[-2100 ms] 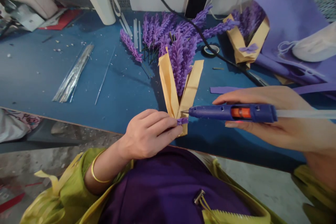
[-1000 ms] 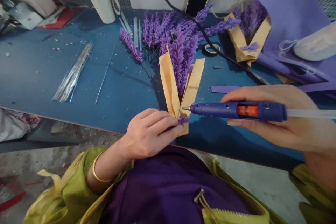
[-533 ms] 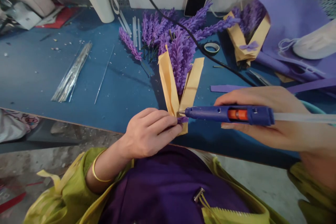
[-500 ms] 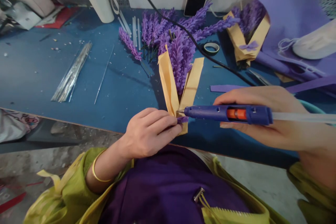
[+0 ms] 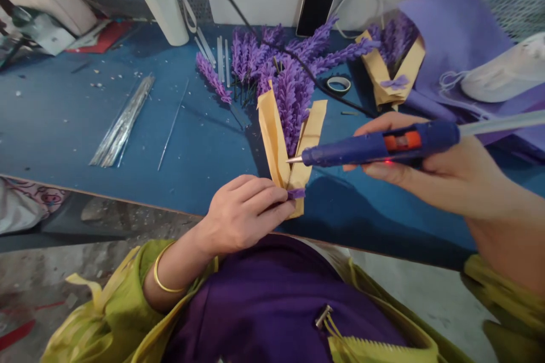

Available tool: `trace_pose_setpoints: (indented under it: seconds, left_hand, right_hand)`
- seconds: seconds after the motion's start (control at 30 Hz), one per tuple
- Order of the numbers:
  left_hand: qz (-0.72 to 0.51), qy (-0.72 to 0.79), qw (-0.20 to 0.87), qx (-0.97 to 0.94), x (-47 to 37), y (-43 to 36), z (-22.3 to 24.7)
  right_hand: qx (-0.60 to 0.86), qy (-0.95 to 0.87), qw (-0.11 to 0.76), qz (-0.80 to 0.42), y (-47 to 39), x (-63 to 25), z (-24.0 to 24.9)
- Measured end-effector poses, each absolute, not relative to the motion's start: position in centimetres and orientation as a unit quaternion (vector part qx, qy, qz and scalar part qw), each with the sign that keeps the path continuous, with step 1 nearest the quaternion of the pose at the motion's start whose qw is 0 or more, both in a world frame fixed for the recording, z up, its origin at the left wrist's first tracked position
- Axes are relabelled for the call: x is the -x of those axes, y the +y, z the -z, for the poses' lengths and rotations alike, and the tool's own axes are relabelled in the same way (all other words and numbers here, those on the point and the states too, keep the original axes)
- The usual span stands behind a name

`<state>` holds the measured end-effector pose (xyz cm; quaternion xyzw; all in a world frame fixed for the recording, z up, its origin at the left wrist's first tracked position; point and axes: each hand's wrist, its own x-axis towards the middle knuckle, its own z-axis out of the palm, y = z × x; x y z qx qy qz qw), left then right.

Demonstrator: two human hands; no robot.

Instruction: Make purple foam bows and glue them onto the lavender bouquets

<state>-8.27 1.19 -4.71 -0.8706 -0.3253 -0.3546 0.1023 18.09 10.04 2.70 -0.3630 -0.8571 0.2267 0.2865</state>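
Observation:
My left hand (image 5: 247,212) is closed around the base of a small bouquet wrapped in tan paper (image 5: 272,139), near the table's front edge. Purple lavender-like flowers (image 5: 290,108) stand between the two paper flaps. At the base, a purple ribbon (image 5: 297,193) shows beside my fingertips. A blue glue gun (image 5: 357,147) is held in my right hand (image 5: 443,181), its metal tip over the bouquet's V-shaped opening, above the ribbon. A clear glue stick (image 5: 502,123) sticks out of its back end, and a small red light glows on its underside.
Behind the bouquet lie loose purple flower stems (image 5: 251,59), clear sticks (image 5: 220,59) and a tape roll (image 5: 339,85). A finished-looking bouquet (image 5: 394,76) and purple sheets (image 5: 451,39) are at right. Silver wires (image 5: 123,125) lie left. A black cable (image 5: 230,0) crosses behind.
My right hand has raised and tilted the glue gun, and its tip has moved up from beside the ribbon. My left hand keeps its hold. The view has shifted slightly.

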Motion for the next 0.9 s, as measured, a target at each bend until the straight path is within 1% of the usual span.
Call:
trace_pose_setpoints:
  seconds: [0.1,0.17,0.27,0.37,0.5,0.6,0.7,0.77,0.87,0.9]
  left_hand:
    - [0.351,-0.318,0.107,0.874,8.4,1.3,4.9]
    - [0.347,-0.316,0.116,0.876,8.4,1.3,5.0]
    - [0.343,-0.313,0.127,0.877,8.5,1.4,5.0]
    - [0.337,-0.317,0.132,0.877,8.6,1.4,4.8]
    - [0.334,-0.322,0.140,0.875,8.6,1.4,4.7]
    - [0.333,-0.323,0.148,0.873,8.5,1.5,5.0]
    - [0.316,-0.328,0.150,0.877,8.6,1.5,5.3]
    - [0.308,-0.331,0.150,0.879,8.6,1.5,5.3]
    - [0.317,-0.326,0.149,0.878,8.7,1.5,5.2]
    - [0.321,-0.322,0.145,0.879,8.7,1.4,5.2]
  right_hand:
    - [0.300,-0.854,0.281,-0.321,10.9,-15.3,-4.3]
    - [0.292,-0.841,0.292,-0.350,11.8,-12.2,-5.6]
    - [0.307,-0.819,0.248,-0.417,13.2,-6.2,-7.0]
    - [0.290,-0.804,0.209,-0.475,14.9,0.4,-6.6]
    - [0.330,-0.775,0.144,-0.520,16.6,7.3,-4.0]
    - [0.342,-0.790,0.120,-0.495,17.2,9.8,-1.9]
    - [0.354,-0.816,0.129,-0.438,17.3,9.4,-1.3]
    - [0.361,-0.832,0.153,-0.393,17.2,7.2,-1.8]
    - [0.353,-0.852,0.217,-0.321,15.6,1.0,-3.1]
    - [0.338,-0.868,0.247,-0.266,14.6,-1.5,-3.2]
